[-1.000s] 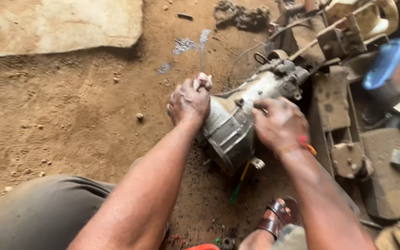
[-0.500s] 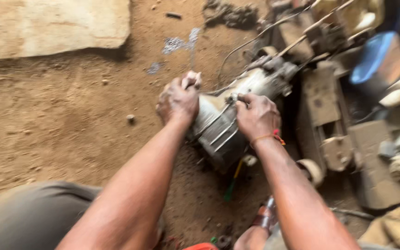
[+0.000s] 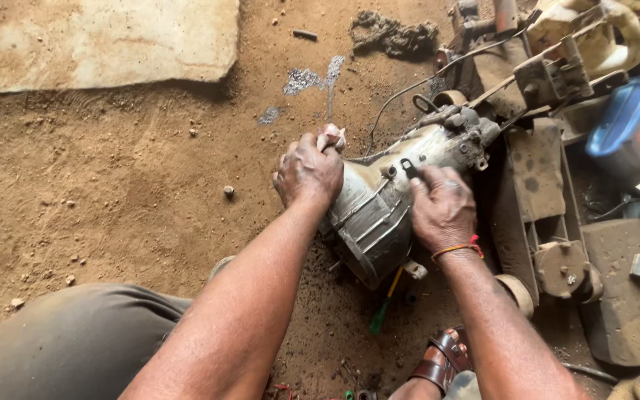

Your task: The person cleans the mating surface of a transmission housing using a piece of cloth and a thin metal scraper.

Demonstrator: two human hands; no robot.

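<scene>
Both hands have shifted slightly on the grey gearbox housing [image 3: 379, 215], frame centre: left hand [image 3: 309, 170] in a closed grip pinching a pale rag [image 3: 331, 137], right hand [image 3: 442, 207] pressed flat, fingers spread.

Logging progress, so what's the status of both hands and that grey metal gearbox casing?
Left hand clutching pale rag against grey metal gearbox casing. Right hand pressed on casing. Green-handled screwdriver underneath.
</scene>
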